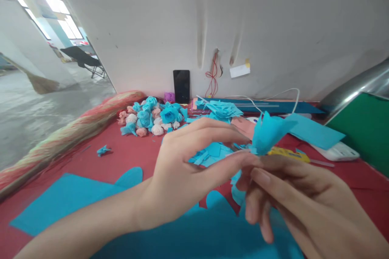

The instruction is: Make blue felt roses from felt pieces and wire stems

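Observation:
My left hand (188, 166) and my right hand (288, 194) meet above the red table (127, 153), both pinching the base of a small blue paper flower (267, 131) that stands up between the fingertips. The left thumb and forefinger close on its lower end while the other left fingers stretch out above. The right fingers curl under it. Blue paper scraps (209, 153) lie just behind the hands.
A heap of finished blue, pink and white paper flowers (150, 117) sits at the back left. Blue sheets (69, 198) cover the near table. A dark phone (181, 85) leans on the white board. A yellow tool (288, 153), white cable and green sheet (361, 129) lie right.

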Available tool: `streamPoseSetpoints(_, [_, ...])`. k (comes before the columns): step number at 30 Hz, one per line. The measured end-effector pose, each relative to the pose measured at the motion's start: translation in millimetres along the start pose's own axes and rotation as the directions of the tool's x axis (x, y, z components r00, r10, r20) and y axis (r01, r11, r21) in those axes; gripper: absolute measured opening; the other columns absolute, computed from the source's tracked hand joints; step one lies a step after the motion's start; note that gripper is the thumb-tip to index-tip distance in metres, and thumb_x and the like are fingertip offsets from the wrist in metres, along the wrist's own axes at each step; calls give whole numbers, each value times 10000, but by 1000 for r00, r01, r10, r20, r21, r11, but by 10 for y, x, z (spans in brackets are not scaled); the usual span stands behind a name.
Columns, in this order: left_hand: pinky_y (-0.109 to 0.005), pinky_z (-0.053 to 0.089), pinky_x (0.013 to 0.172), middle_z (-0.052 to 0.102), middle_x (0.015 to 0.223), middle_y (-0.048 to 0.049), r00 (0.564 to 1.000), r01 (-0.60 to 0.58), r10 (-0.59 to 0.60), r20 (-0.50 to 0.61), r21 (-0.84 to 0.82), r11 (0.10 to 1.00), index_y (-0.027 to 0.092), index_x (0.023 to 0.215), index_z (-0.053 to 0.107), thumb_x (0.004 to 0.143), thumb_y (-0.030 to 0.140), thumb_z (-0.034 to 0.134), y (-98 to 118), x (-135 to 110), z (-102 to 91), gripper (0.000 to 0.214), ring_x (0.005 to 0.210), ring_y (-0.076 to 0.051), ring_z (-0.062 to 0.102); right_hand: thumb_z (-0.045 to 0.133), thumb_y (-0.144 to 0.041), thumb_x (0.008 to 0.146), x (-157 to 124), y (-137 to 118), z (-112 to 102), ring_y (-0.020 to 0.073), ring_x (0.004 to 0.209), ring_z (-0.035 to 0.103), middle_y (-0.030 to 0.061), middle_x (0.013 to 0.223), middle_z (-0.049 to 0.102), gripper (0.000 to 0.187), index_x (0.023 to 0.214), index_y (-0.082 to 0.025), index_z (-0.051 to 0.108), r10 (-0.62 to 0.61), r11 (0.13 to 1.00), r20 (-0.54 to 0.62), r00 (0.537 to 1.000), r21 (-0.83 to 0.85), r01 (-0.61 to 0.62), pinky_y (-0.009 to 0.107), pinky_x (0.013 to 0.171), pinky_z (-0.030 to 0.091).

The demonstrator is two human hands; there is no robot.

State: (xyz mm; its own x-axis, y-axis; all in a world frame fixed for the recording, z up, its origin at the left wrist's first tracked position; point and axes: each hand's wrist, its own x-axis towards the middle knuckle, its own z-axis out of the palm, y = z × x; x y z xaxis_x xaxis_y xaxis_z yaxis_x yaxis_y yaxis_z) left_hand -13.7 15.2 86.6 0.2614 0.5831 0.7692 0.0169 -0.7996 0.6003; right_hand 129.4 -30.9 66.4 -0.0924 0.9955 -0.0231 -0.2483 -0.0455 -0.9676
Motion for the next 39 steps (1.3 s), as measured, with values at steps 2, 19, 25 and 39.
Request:
streamPoseSetpoints(2, [-229, 536, 668, 679, 722, -33, 1000, 6, -6, -4, 18, 1000, 146, 715, 635, 677, 89, 683, -1, -1, 2, 84, 704, -118, 619, 701, -430, 661, -12, 5, 13, 173, 417, 590, 38, 512, 612, 241, 754, -208, 699, 4, 998, -69, 998, -54, -8, 208, 290, 460])
streamPoseSetpoints(19, [-283, 502, 689, 657, 636, -32, 987, -142, 131, 98, 112, 984, 140, 687, 594, 714, 47, 623, 13, -15, -22, 101, 654, -133, 607, 664, -239, 755, -28, 56, -21, 109, 469, 615, 2, 596, 658, 42, 778, -266, 687, -3, 994, 110, 994, 110, -9, 125, 407, 508])
streamPoseSetpoints(25, [-250, 496, 657, 669, 659, -8, 959, -202, 174, 222, 110, 973, 169, 699, 560, 688, 47, 617, 118, 22, -50, 135, 574, -97, 608, 718, -272, 687, -34, -50, -33, 125, 477, 606, -1, 602, 647, 28, 690, -267, 691, -19, 995, 4, 1000, 94, 19, 136, 377, 495])
streamPoseSetpoints(39, [-247, 494, 669, 604, 722, 37, 982, -17, 16, 189, -1, 1000, 214, 859, 471, 826, 100, 495, 14, -86, -68, 120, 646, -85, 565, 704, -536, 578, 20, -44, 20, 190, 403, 558, 43, 494, 581, 363, 708, -197, 700, -58, 993, -156, 986, -110, 41, 239, 254, 411])
